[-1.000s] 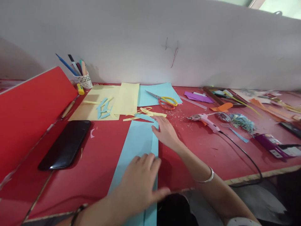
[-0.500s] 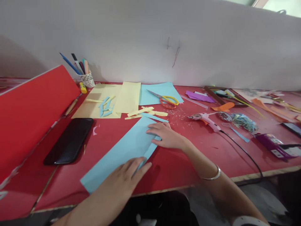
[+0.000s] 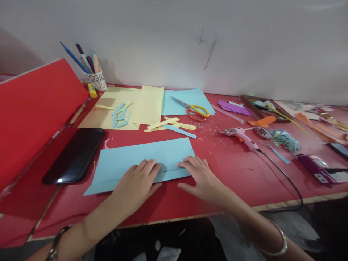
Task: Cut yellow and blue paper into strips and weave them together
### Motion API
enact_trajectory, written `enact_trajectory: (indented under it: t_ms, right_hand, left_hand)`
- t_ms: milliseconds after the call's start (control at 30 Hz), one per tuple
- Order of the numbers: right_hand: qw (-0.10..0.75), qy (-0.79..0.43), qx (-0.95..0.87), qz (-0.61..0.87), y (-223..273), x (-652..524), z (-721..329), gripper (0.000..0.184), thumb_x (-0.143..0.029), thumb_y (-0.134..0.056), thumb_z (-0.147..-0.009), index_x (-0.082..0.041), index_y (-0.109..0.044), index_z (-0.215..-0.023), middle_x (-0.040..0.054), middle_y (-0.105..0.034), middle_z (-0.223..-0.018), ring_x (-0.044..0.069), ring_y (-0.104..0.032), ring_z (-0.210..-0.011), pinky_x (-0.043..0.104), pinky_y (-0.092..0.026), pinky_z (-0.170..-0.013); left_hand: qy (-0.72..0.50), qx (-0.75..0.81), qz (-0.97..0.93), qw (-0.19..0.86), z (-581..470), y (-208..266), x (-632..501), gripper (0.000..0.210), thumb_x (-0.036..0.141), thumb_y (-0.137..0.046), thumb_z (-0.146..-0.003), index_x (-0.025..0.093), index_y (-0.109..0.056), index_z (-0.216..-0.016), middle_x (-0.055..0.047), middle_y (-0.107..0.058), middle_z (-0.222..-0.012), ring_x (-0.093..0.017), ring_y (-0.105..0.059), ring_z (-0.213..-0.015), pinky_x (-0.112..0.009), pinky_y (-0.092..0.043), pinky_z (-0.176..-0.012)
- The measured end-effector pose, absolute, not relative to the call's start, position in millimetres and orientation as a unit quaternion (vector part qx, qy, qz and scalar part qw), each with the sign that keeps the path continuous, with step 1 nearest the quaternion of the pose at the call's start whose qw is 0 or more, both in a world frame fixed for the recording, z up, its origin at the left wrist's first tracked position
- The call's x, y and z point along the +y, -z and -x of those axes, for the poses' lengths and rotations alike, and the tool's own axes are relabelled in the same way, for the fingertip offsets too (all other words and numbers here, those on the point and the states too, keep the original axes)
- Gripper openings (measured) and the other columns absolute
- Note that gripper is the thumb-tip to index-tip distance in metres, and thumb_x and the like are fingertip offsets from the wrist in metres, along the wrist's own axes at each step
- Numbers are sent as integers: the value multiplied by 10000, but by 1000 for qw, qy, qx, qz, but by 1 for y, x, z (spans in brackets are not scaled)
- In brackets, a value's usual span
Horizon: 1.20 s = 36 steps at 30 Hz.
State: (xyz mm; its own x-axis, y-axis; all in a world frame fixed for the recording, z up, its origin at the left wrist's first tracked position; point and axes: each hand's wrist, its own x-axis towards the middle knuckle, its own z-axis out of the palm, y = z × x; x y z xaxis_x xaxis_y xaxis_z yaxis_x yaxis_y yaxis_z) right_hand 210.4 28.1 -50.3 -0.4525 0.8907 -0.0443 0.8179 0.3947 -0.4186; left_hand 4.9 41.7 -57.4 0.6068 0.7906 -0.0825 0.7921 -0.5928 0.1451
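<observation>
A sheet of light blue paper lies lengthwise in front of me, with a crease or narrow fold along its near side. My left hand has its fingers curled over the near edge at the middle, thumb on my side of that edge. Near the right end, my right hand holds the same edge, fingertips bent onto the paper and thumb lower down. The paper's near left corner points out toward me. Parts of the near edge are hidden under both hands.
Beyond the sheet lie yellow and blue paper strips, scissors and larger yellow paper. At left are a black phone, a red board and a pen cup. A pink glue gun with a cord is at right.
The blue paper has turned from a diagonal to nearly level across the table. My left hand has moved up along the near edge; my right hand has shifted slightly right and nearer me.
</observation>
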Motion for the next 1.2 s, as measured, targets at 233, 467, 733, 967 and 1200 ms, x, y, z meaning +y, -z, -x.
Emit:
enact_trajectory:
  t_ms: [233, 467, 733, 967, 1200]
  right_hand:
    - [99, -220, -797, 554, 55, 16, -211, 141, -202, -542, -764, -185, -513, -901, 48, -538, -896, 187, -492, -864, 338, -373, -770]
    - [160, -242, -839, 460, 64, 16, -223, 56, -145, -543, -747, -172, -505, -717, 21, -553, -757, 134, -492, -708, 252, -383, -659]
    - [197, -161, -834, 489, 72, 15, -239, 280, -267, -394, -859, -162, -509, -627, 31, -530, -672, 111, -477, -611, 206, -377, -566]
    - [168, -74, -844, 504, 77, 17, -234, 409, -345, -312, -890, -165, -474, -560, 10, -472, -576, 107, -419, -535, 209, -319, -521]
    - [155, -54, -846, 508, 75, 16, -231, 373, -261, -330, -892, -163, -461, -556, 9, -442, -577, 113, -384, -540, 221, -288, -529]
  left_hand:
    - [-45, 390, -897, 201, -8, 64, 47, 397, 369, -586, -713, 187, -481, -1051, -74, -505, -1032, -230, -502, -949, -360, -441, -764]
    - [-65, 361, -916, 161, -9, 72, 43, 98, 262, -485, -800, 181, -534, -826, -28, -549, -817, -182, -535, -728, -303, -417, -620]
    - [-145, 352, -923, 49, -10, 79, 39, 330, 243, -301, -867, 180, -506, -616, 2, -527, -579, -147, -498, -527, -267, -333, -508]
    - [-152, 397, -905, -17, -10, 80, 38, 385, 231, -274, -875, 185, -493, -561, 8, -509, -526, -134, -500, -502, -267, -309, -515]
    - [-138, 404, -904, -7, -11, 80, 38, 350, 203, -299, -863, 189, -480, -563, 19, -505, -524, -134, -504, -501, -266, -305, -525]
